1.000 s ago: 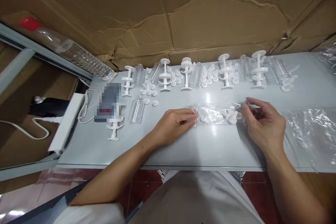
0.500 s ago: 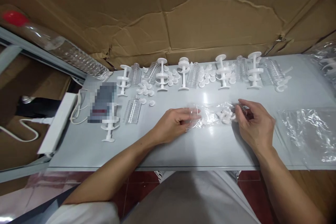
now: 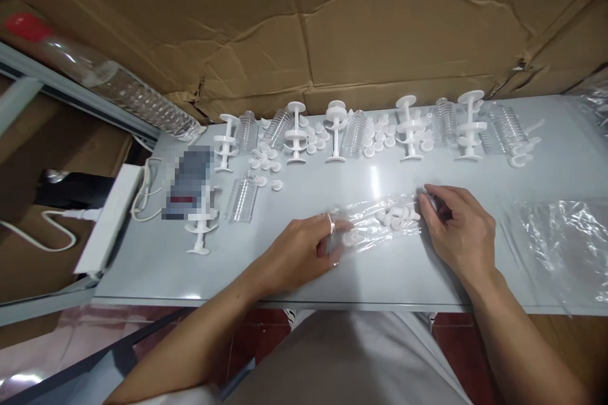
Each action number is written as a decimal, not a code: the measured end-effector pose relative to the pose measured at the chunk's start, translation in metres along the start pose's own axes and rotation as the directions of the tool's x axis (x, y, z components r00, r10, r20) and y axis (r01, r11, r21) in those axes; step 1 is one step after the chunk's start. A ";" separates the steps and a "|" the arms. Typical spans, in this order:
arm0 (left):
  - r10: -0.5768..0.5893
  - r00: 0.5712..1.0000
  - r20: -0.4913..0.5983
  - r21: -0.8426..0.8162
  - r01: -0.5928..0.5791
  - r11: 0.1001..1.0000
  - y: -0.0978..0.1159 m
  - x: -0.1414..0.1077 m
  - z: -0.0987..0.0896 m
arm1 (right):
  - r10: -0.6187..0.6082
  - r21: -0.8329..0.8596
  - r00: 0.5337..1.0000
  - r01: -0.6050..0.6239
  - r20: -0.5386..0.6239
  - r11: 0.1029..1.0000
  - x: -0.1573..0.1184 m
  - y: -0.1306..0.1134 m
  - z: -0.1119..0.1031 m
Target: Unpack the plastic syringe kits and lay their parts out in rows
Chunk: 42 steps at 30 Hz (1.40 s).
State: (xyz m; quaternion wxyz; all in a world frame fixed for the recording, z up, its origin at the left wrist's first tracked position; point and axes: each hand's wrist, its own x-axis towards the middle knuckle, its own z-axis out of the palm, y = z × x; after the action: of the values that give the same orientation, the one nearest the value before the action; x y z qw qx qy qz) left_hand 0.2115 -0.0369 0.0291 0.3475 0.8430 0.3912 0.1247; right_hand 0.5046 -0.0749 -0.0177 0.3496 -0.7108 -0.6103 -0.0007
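A clear plastic bag [image 3: 365, 218] lies stretched between my hands, low over the grey table. Small white plastic pieces [image 3: 399, 218] are bunched inside its right half, and another pale piece shows near its left end. My left hand [image 3: 304, 250] is closed on the left end, with some film lying over the fingers. At the other end, my right hand [image 3: 458, 224] pinches the bag's edge between thumb and fingers. Behind the bag stands a row of white plunger-like parts [image 3: 336, 133], with ribbed clear tubes [image 3: 355, 134] and small white nozzle-like pieces [image 3: 380, 136] among them.
Flat clear bags [image 3: 565, 247] lie on the right. To the left are a blurred-out dark object [image 3: 190, 180], another clear tube [image 3: 242, 199] and a white plunger part [image 3: 202, 228]. A red-capped bottle [image 3: 128, 95] leans by the cardboard wall [image 3: 237, 25], near a white power strip [image 3: 111, 218].
My left hand has moved left and toward me, drawing its end of the bag along. The white pieces inside sit slightly farther left. My right hand keeps its pinch almost in place.
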 end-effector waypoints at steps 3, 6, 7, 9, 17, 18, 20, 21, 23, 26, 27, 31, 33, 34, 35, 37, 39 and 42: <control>0.053 0.999 0.013 -0.106 -0.051 0.993 -0.002 -0.023 -0.007 | 0.005 -0.006 1.000 -0.005 0.030 1.000 -0.001 0.000 0.000; -0.012 0.994 -0.105 -0.150 -0.004 0.989 -0.009 -0.039 -0.020 | 0.031 0.005 0.999 -0.031 0.020 1.000 -0.001 0.001 0.000; -0.078 0.977 -0.200 -0.120 0.055 0.991 -0.013 -0.042 -0.024 | 0.036 0.008 0.999 -0.036 0.013 0.999 -0.001 0.002 -0.001; -0.220 0.883 -0.415 0.002 0.243 0.970 -0.024 -0.044 -0.030 | 0.034 0.009 0.999 -0.034 0.000 0.999 -0.001 0.003 -0.001; -0.231 0.761 -0.606 0.368 0.526 0.766 -0.052 -0.026 -0.026 | 0.046 0.020 0.998 -0.045 -0.031 0.999 -0.001 0.000 -0.002; -0.229 0.760 -0.608 0.373 0.528 0.763 -0.049 -0.026 -0.026 | 0.050 0.017 0.998 -0.049 -0.031 0.999 -0.001 0.000 -0.003; -0.205 0.742 -0.639 0.361 0.524 0.771 -0.039 -0.029 -0.027 | 0.057 0.016 0.998 -0.056 -0.031 0.998 -0.001 0.001 -0.003; -0.180 0.737 -0.651 0.343 0.497 0.797 -0.032 -0.032 -0.028 | 0.059 0.018 0.998 -0.058 -0.034 0.998 -0.001 0.001 -0.004; -0.129 0.774 -0.620 0.265 0.362 0.894 -0.015 -0.037 -0.030 | 0.069 0.024 0.997 -0.068 -0.037 0.997 -0.001 0.000 -0.005; -0.059 0.897 -0.439 0.042 0.085 0.995 0.005 -0.040 -0.031 | 0.104 0.025 0.994 -0.103 -0.041 0.994 -0.004 -0.005 -0.009; -0.042 0.925 -0.378 -0.022 0.036 0.999 0.009 -0.039 -0.031 | 0.103 0.024 0.994 -0.102 -0.046 0.995 -0.006 -0.007 -0.010; -0.038 0.973 -0.227 -0.182 -0.004 0.983 0.012 -0.023 -0.026 | 0.017 0.012 0.997 -0.016 -0.081 1.000 -0.016 -0.015 -0.011; -0.091 0.984 -0.156 -0.297 0.041 0.954 0.009 -0.013 -0.023 | 0.002 -0.005 0.999 -0.002 -0.048 1.000 -0.020 -0.016 -0.009; -0.133 0.986 -0.102 -0.369 0.087 0.925 0.008 -0.009 -0.022 | 0.008 -0.016 0.999 -0.008 -0.031 1.000 -0.022 -0.016 -0.008; -0.175 0.984 -0.029 -0.441 0.145 0.886 0.006 -0.006 -0.020 | 0.014 -0.027 1.000 -0.014 -0.012 1.000 -0.023 -0.016 -0.007; -0.219 0.967 0.127 -0.543 0.253 0.800 0.005 0.000 -0.018 | 0.021 -0.038 1.000 -0.021 0.001 0.999 -0.024 -0.015 -0.005; -0.210 0.955 0.209 -0.560 0.293 0.775 0.004 0.004 -0.014 | 0.020 -0.035 1.000 -0.019 0.011 0.999 -0.024 -0.014 -0.004; -0.145 0.986 0.078 -0.428 0.164 0.889 0.005 0.012 -0.004 | -0.008 -0.008 1.000 0.008 0.017 1.000 -0.024 -0.012 -0.003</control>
State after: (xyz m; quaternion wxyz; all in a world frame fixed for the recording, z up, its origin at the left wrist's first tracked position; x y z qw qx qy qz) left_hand 0.2207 -0.0283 0.0348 0.5433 0.7133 0.4119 0.1621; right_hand 0.4890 -0.0972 -0.0200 0.3415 -0.7098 -0.6161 0.0016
